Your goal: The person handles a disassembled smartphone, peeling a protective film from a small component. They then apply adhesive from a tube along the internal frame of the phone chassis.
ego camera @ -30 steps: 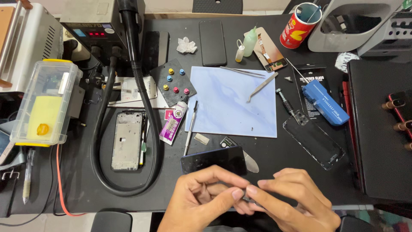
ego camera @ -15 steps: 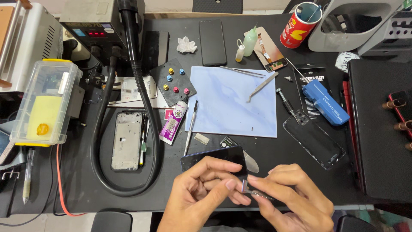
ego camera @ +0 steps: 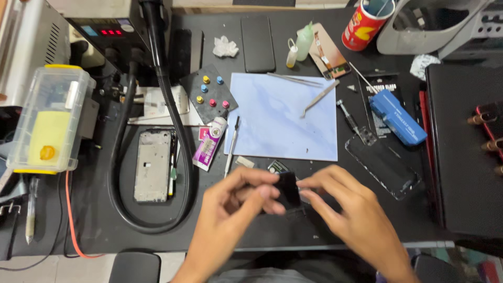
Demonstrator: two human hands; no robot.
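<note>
Both hands meet low over the black work mat (ego camera: 94, 220). The left hand (ego camera: 236, 209) and right hand (ego camera: 348, 212) pinch opposite edges of a small dark glossy rectangular panel (ego camera: 288, 189), fingertips closed on it, held just below the pale blue silicone sheet (ego camera: 285, 115).

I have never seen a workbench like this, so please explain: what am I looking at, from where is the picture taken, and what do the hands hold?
The picture comes from a camera worn on a person's head, looking down at a dark worktable. The left hand and right hand together hold a small dark flat part; it is too blurred to identify. On the table lie a pale blue mat with tweezers, an opened phone frame, a blue box, a red can and a thick black hose.
</note>
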